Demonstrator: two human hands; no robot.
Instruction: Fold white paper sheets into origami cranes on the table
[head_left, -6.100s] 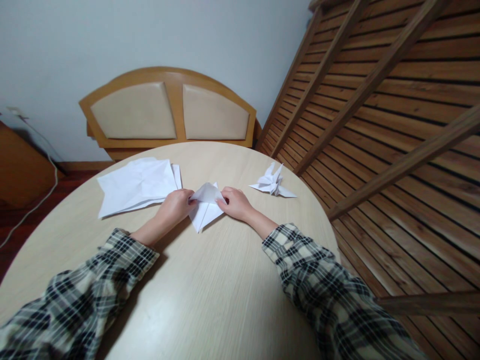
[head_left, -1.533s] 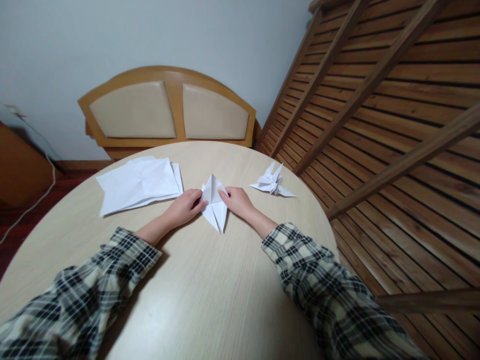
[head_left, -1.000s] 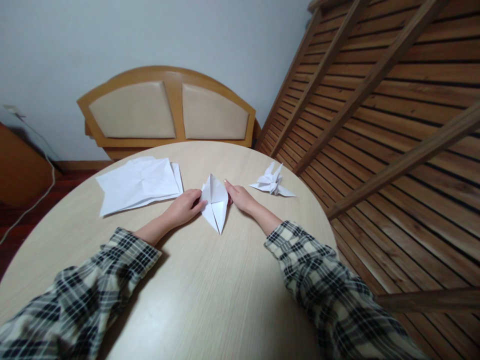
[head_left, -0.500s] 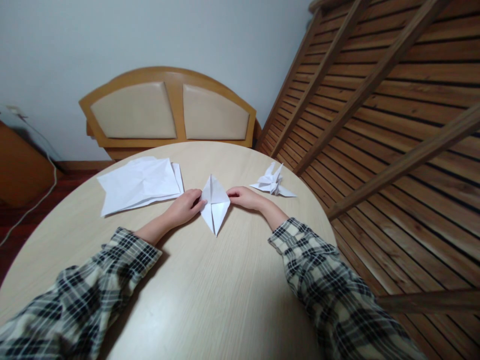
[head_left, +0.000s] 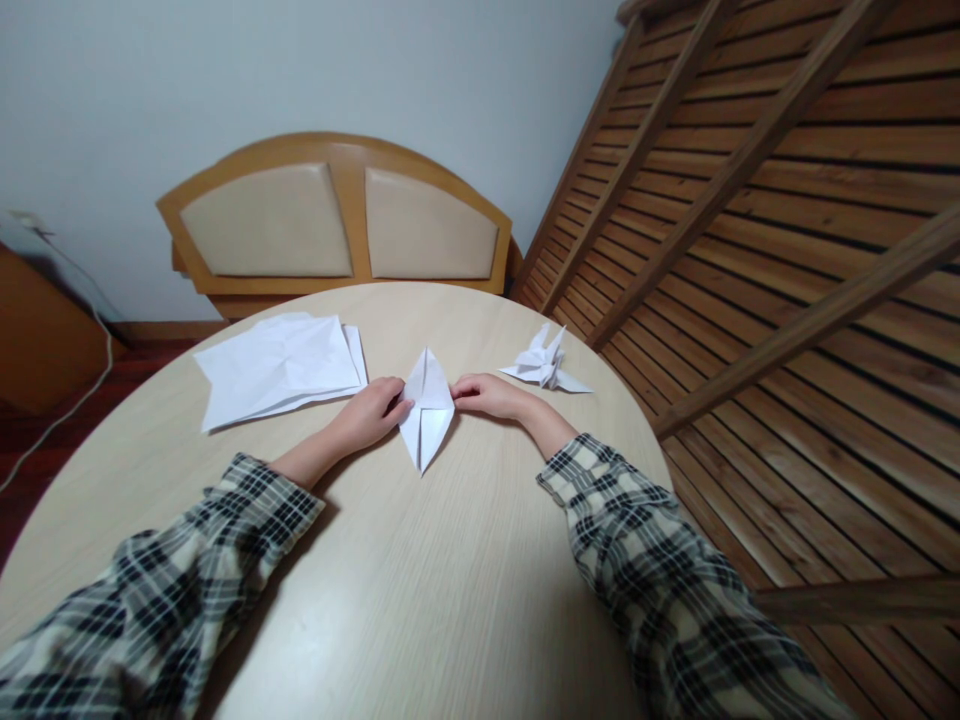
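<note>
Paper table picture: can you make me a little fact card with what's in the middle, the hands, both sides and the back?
Middle: folded paper, white, diamond-shaped, slit in its near half
Left hand: touching the paper's left edge
Right hand: fingers at its right corner
Left side: creased white sheets, piled up
Right side: pointy paper figure, white
Table: rounded, pale
Sleeves: plaid
Back: wooden panel with two cream pads

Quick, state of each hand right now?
Left hand: holding the folded paper by its left edge.
Right hand: at the folded paper's right edge; whether it's gripping can't be told.
</note>
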